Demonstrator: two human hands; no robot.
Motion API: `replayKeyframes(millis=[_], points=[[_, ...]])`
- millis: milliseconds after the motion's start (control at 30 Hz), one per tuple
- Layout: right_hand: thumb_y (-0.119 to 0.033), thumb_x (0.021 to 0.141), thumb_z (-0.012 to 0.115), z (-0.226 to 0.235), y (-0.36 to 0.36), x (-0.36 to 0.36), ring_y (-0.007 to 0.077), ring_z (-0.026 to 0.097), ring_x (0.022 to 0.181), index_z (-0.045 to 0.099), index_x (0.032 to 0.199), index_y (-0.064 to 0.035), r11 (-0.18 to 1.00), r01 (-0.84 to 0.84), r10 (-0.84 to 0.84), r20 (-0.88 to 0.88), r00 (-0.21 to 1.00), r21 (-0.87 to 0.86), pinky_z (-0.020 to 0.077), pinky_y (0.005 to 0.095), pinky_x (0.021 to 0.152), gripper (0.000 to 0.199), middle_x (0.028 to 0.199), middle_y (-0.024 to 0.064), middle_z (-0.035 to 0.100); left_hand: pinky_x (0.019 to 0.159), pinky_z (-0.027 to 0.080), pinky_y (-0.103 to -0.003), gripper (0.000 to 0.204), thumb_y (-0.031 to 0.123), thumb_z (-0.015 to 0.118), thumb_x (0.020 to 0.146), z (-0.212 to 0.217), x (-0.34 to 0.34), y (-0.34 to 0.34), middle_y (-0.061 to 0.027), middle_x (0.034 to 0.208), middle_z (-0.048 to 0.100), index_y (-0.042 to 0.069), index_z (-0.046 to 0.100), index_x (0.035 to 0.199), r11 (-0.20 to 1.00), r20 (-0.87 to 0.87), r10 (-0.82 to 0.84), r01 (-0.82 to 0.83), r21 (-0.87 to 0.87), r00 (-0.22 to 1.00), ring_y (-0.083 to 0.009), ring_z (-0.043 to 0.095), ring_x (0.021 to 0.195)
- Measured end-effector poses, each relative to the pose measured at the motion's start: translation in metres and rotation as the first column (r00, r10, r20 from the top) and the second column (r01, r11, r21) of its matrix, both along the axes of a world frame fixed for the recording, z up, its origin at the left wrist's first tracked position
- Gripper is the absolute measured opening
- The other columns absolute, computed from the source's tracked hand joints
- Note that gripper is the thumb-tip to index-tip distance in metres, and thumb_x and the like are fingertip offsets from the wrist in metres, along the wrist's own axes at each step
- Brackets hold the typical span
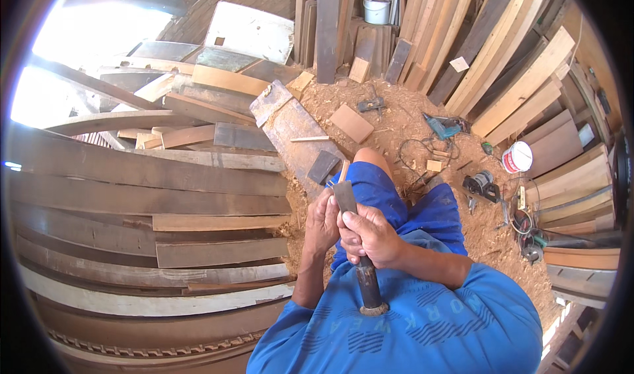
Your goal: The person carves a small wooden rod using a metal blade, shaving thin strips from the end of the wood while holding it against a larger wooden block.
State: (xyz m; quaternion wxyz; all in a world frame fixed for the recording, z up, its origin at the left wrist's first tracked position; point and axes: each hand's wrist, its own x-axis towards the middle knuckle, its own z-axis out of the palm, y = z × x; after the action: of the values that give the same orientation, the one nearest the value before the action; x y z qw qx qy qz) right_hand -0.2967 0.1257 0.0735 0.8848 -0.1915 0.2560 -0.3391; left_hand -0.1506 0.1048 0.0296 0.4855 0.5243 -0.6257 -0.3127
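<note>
A wide chisel (346,197) with a flat grey blade and a dark round handle (368,285) points away from me, its butt end near my blue shirt. My right hand (371,234) is wrapped around the shaft just below the blade. My left hand (322,222) rests against the left side of the blade, fingers curled onto it. Both hands sit above my lap, over blue shorts (396,199) and a bare knee (372,156).
Long weathered planks (145,195) are stacked to my left. Sawdust covers the floor (403,119) ahead, with wood offcuts, a teal power drill (441,127), a dark power tool (480,186), cables and a white bucket (517,156). Boards lean against the far and right walls.
</note>
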Motion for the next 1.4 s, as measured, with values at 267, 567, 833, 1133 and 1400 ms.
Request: replayKeyframes(millis=[267,567,833,1133,1400], points=[[-0.028,0.103,0.044,0.005,0.012,-0.009,0.0053,0.040,0.048,0.049,0.099,-0.0088,0.998,0.053,-0.054,-0.021,0.998,-0.032,0.0440,0.0264,0.046,0.021,0.063,-0.0036,0.039,0.049,0.041,-0.038,0.017,0.011,0.045,0.101,0.006,-0.005,0.030,-0.0134,0.074,0.053,0.001,0.058,0.098,0.997,0.056,-0.069,0.066,0.043,0.996,-0.0279,0.056,0.054],[-0.028,0.104,0.042,0.014,0.015,-0.044,0.0079,0.038,0.044,0.049,0.095,-0.0073,0.937,0.305,-0.318,-0.052,0.947,-0.172,0.0428,0.0265,0.045,0.024,0.059,-0.0019,0.038,0.051,0.040,-0.044,0.015,0.011,0.047,0.097,-0.043,0.010,0.090,-0.0178,0.073,0.054,0.002,0.059,0.098,0.952,0.219,-0.306,0.302,0.055,0.926,-0.0354,0.052,0.055],[-0.021,0.103,0.040,-0.004,-0.017,-0.048,0.0102,0.048,0.051,0.046,0.115,-0.0033,0.933,0.282,-0.329,-0.211,0.920,-0.224,0.0457,0.0253,0.050,0.022,0.071,0.0058,0.055,0.048,0.038,-0.022,0.021,0.023,0.047,0.102,-0.032,-0.006,0.048,0.0028,0.064,0.046,0.004,0.055,0.106,0.899,-0.433,0.072,0.129,0.418,0.898,-0.0062,0.046,0.054],[-0.022,0.103,0.044,-0.006,-0.031,-0.005,0.0075,0.046,0.055,0.050,0.108,-0.0079,0.960,0.276,-0.275,0.015,0.961,-0.044,0.0479,0.0273,0.053,0.016,0.075,0.0015,0.052,0.045,0.033,-0.018,0.025,0.028,0.041,0.106,0.002,-0.020,-0.015,0.0037,0.066,0.047,0.010,0.051,0.093,0.856,-0.820,0.108,0.367,0.364,0.562,-0.0044,0.044,0.053],[-0.029,0.103,0.046,0.003,0.005,0.006,0.0048,0.038,0.050,0.049,0.102,-0.0090,0.996,0.052,-0.056,-0.052,0.997,-0.070,0.0444,0.0260,0.050,0.020,0.070,-0.0022,0.042,0.062,0.045,-0.029,0.029,0.022,0.041,0.105,0.008,0.003,0.004,-0.0059,0.081,0.057,0.000,0.059,0.102,0.982,-0.103,-0.061,0.078,0.170,0.993,-0.0142,0.055,0.070]])
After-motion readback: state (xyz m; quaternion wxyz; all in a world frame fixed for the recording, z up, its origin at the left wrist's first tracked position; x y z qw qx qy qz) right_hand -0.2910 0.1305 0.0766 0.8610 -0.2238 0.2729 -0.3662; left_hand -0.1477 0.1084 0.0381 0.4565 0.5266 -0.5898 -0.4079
